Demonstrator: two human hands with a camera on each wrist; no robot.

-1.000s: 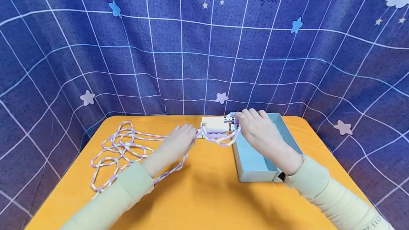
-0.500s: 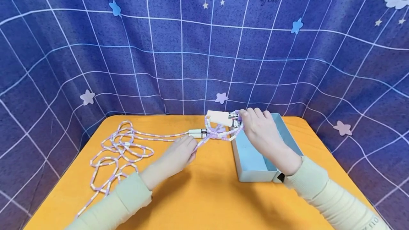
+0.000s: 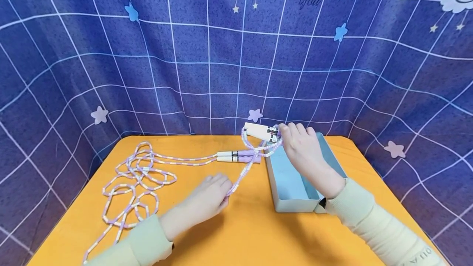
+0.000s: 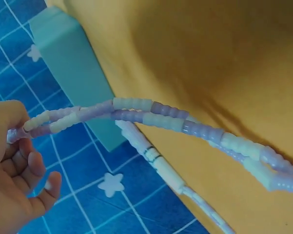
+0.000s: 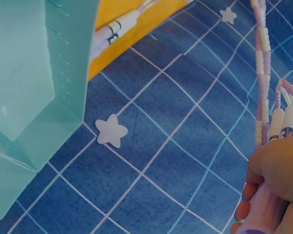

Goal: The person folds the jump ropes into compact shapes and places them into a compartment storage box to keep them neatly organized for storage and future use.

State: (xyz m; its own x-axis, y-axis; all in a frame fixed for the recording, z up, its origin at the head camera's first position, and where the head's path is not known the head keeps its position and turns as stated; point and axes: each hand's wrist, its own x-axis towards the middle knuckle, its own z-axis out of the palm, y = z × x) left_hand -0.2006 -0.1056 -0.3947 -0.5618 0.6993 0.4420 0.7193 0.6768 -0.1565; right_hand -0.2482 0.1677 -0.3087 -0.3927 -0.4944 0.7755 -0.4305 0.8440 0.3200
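Note:
My right hand (image 3: 303, 147) grips the purple and white handles (image 3: 260, 130) of a beaded jump rope at the box's far left corner. Loops of its rope hang around those handles. With curled fingers my left hand (image 3: 207, 196) holds the doubled strand (image 3: 245, 169) of this rope over the table. In the left wrist view the beaded strand (image 4: 166, 117) runs from the hand (image 4: 14, 165) across the view. A second jump rope lies on the table, its paired handles (image 3: 238, 156) between my hands and its beaded rope (image 3: 140, 175) tangled at the left.
A blue-grey open box (image 3: 293, 205) stands at the right of the orange table (image 3: 251, 237), under my right forearm. A blue curtain (image 3: 207, 65) with white grid lines and stars hangs behind the table and along both sides.
My left hand has come toward the front edge with the strand, leaving the second rope's handles uncovered on the table. My right hand has lifted the gripped handles slightly up and right.

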